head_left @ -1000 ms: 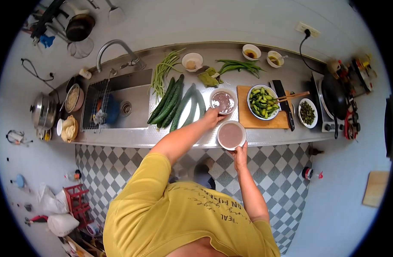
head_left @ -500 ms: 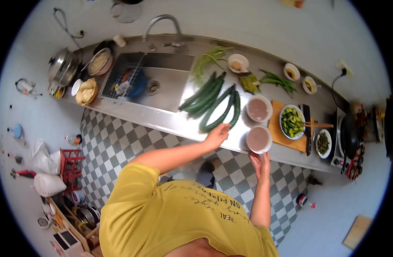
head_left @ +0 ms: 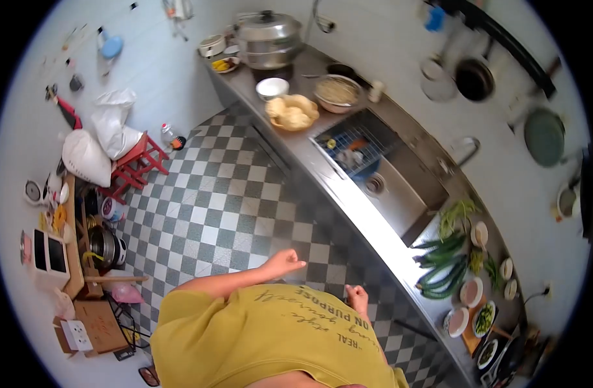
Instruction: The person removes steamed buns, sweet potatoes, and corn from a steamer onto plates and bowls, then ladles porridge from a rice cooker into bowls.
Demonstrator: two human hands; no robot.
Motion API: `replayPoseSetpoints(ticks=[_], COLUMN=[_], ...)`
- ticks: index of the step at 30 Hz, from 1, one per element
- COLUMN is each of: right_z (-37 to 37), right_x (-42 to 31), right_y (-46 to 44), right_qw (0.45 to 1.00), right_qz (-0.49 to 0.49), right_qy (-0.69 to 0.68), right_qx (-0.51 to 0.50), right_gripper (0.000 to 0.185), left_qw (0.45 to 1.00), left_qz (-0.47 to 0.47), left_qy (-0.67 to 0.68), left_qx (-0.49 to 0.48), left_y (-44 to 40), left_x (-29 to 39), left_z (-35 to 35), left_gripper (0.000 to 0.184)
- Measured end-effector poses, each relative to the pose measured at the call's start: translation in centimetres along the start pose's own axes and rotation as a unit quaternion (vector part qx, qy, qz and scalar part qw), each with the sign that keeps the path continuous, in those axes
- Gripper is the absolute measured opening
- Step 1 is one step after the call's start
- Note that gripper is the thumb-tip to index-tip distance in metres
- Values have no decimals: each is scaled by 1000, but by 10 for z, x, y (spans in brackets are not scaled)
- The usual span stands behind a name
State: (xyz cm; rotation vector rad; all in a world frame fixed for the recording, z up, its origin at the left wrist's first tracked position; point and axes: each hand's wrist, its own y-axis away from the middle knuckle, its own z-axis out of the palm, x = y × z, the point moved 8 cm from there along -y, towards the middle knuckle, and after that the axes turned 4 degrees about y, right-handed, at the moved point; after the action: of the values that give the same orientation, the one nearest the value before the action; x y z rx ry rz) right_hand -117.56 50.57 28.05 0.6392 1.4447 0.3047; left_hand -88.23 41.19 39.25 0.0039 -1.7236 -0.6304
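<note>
My left hand [head_left: 283,262] hangs over the checkered floor in front of my body, fingers curled in with nothing seen in them. Closer to the counter, my right hand [head_left: 356,299] is also curled closed near my shirt and holds nothing I can see. Neither hand touches the steel counter [head_left: 338,205]. On the counter to the right lie long green cucumbers [head_left: 444,271]. Beside them stand one bowl of pinkish liquid [head_left: 471,292] and a second bowl of pinkish liquid [head_left: 457,321]. A bowl of cut green vegetables [head_left: 484,319] rests on a wooden board [head_left: 470,339].
A sink [head_left: 406,200] with a wire rack [head_left: 358,143] is set into the counter. Farther left are a basket of pale food [head_left: 292,112], a bowl of noodle-like strands [head_left: 337,90] and a steamer pot [head_left: 269,40]. A red stool [head_left: 138,165] stands by the left wall.
My view has swung left, so the cucumbers and bowls now appear at lower right. My right hand has left the pinkish-liquid bowl, and my left hand has moved away from the cucumbers.
</note>
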Motion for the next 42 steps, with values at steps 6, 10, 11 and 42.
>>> replayPoseSetpoints(ticks=[6, 10, 11, 42], right_z=[211, 306, 325, 964], right_x=[-73, -134, -144, -449], right_y=[-54, -93, -103, -440], right_qw=[975, 945, 943, 974], right_qz=[-54, -113, -104, -112], right_qy=[150, 226, 231, 28], right_qx=[-158, -208, -214, -192], right_gripper=[28, 24, 24, 13], left_qw=[985, 965, 959, 893], left_qz=[36, 6, 7, 68], left_qy=[133, 218, 232, 211], left_qx=[103, 144, 161, 392], left_y=[27, 25, 21, -144], left_x=[8, 16, 18, -1], left_z=[-159, -237, -258, -949], left_gripper=[27, 22, 21, 22])
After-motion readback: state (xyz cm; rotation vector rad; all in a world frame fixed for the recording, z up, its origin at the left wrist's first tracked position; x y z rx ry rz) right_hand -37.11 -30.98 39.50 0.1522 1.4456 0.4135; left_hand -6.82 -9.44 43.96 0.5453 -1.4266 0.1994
